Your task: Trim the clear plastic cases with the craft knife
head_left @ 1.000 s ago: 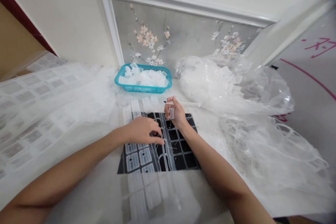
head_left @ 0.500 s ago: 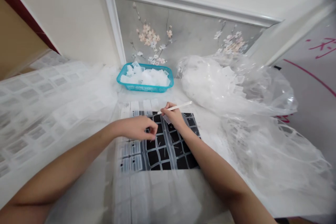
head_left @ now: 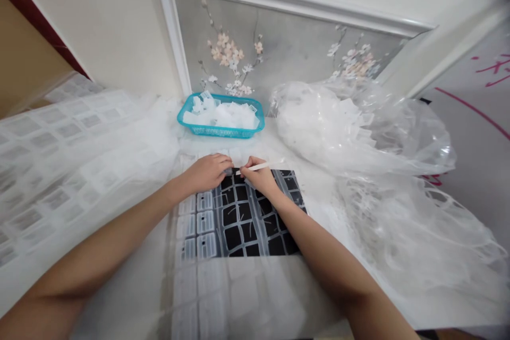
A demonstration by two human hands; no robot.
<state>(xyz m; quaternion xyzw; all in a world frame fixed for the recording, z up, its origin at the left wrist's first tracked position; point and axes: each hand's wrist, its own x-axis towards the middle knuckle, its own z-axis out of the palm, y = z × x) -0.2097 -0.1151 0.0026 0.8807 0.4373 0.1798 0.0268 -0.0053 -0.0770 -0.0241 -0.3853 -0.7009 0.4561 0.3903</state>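
A translucent plastic sheet (head_left: 207, 276) of small rectangular pieces lies in front of me, partly over a black backing (head_left: 235, 236). At the far edge of the black area, my left hand (head_left: 209, 171) bends its fingers down around a small translucent plastic piece (head_left: 228, 171). Just right of it, my right hand (head_left: 260, 176) is closed on a thin white stick (head_left: 263, 166). The stick's left tip points toward the left fingertips, close to the sheet. What lies under the right palm is hidden.
Beyond the hands stands a blue basket (head_left: 221, 132) of loose translucent pieces. A clear bag (head_left: 322, 122) filled with similar pieces is at right, above tangled plastic scraps (head_left: 406, 234). More sheets (head_left: 51, 170) are piled at left. A framed flower picture (head_left: 287, 48) leans behind.
My left hand has moved away from me, from above the black area to its far edge, its fingers now down at the sheet. My right hand and the stick have shifted slightly left.
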